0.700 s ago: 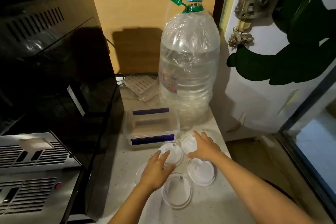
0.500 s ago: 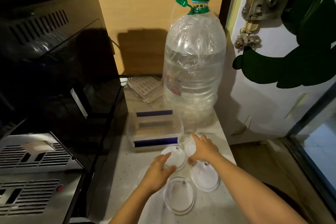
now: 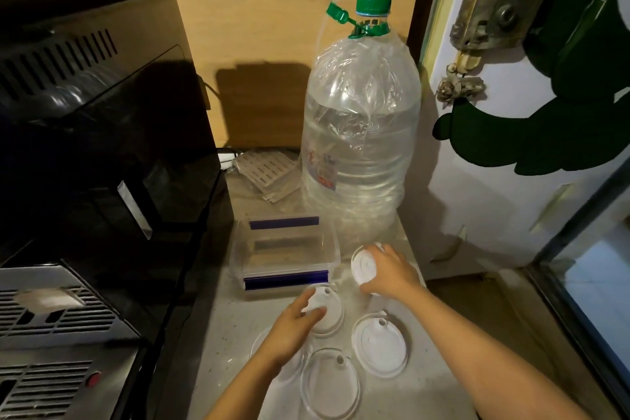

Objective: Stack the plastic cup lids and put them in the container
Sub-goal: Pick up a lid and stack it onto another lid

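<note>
Item count on a desk (image 3: 426, 395) beside a black machine (image 3: 102, 147).
Five plastic cup lids (image 3: 380, 346), one clear container (image 3: 284, 257), one large water bottle (image 3: 361, 147), and two hands: left hand (image 3: 289, 331), right hand (image 3: 392, 273).

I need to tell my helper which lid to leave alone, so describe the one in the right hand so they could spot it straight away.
Find the big water bottle with the green cap. At its foot, right of the clear container, the right hand grips a white lid. It is the only lid tilted up on edge; the others lie flat nearer the person.
</note>
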Tool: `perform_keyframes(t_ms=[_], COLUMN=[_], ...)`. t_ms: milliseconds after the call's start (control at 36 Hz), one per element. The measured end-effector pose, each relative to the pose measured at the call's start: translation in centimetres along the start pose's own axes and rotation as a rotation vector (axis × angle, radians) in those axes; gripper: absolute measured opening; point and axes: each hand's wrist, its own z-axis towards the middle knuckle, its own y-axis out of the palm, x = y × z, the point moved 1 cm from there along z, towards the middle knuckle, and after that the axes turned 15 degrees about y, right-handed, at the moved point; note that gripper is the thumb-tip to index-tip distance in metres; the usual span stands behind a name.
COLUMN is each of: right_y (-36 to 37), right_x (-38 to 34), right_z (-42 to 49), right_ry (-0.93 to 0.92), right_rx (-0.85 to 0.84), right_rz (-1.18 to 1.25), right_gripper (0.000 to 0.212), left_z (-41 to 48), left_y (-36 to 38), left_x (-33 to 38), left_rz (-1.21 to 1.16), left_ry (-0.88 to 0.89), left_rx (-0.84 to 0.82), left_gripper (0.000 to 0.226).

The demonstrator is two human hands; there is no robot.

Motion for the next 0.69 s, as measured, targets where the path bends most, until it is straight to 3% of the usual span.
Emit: perform_keyframes(t_ms=[222,417,528,694], right_y=[-5.1,-4.5,-3.7,-2.7], right_x=[-1.7,-3.8,-4.8,-5.6], right_z=[-5.1,-8.8,-9.9,-10.2], right_ry=[-0.318,-0.522,-0.583,-0.626], right_rx=[-0.002,-0.155,-0.161,-0.175], right_rz=[0.309,0.377,0.316,0.286], right_gripper=[0.091,0.092,0.091,0.094], left_z=[1.5,1.1,0.5,-0.2], left_y=[0.6,0.4,-0.1,-0.9], left_x=[2.1,4.3,4.3,3.5], left_rz=[-0.596,-1.050,-1.113,-1.085], left_ry=[-0.070,0.121,0.249,0.285], left_rx=[0.004,-0.142,-0.161,-0.125], left_gripper=[0.075,0.062,0.056,0.053])
